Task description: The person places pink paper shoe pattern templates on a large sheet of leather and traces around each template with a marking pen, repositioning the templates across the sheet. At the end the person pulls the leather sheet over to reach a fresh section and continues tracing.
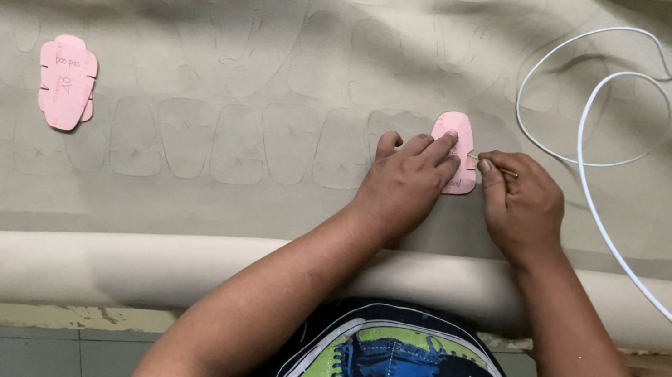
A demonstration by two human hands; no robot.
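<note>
Hands at work on beige fabric [288, 42]: left hand [406, 182] pins pink template [457, 136] flat, right hand [521, 207] pinches marking stick [497, 164] against its edge; firm pressure should keep the outline true.

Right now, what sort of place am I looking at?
Probably a pattern-cutting workshop, perhaps for shoes: a wide beige sheet material covered in traced outlines, pink card templates lying on it, and a left hand pinning one template for tracing.
</note>
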